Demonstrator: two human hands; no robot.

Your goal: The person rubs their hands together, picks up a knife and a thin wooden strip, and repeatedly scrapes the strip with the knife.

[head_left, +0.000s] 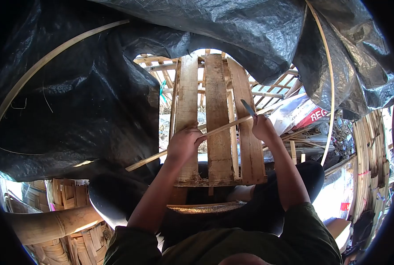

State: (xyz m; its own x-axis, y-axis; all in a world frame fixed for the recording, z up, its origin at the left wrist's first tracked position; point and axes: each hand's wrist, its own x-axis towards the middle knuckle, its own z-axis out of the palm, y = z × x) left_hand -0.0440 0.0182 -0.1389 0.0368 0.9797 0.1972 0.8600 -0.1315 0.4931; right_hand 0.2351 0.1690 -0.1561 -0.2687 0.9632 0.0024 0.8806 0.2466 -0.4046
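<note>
A long thin bamboo strip (223,127) slants from lower left to upper right across a bench of wooden planks (219,154). My left hand (184,143) is closed around the strip left of its middle. In my right hand (263,127) is a knife (247,107), its blade pointing up and to the left beside the strip. The strip passes at the fingers of my right hand; whether they also touch it cannot be made out.
Black plastic sheeting (99,101) hangs at the left and overhead. Curved bamboo strips (42,62) stand out at both sides. A thick bamboo pole (55,225) lies at lower left. A printed sack (298,114) and bundled bamboo slats (369,154) are at the right.
</note>
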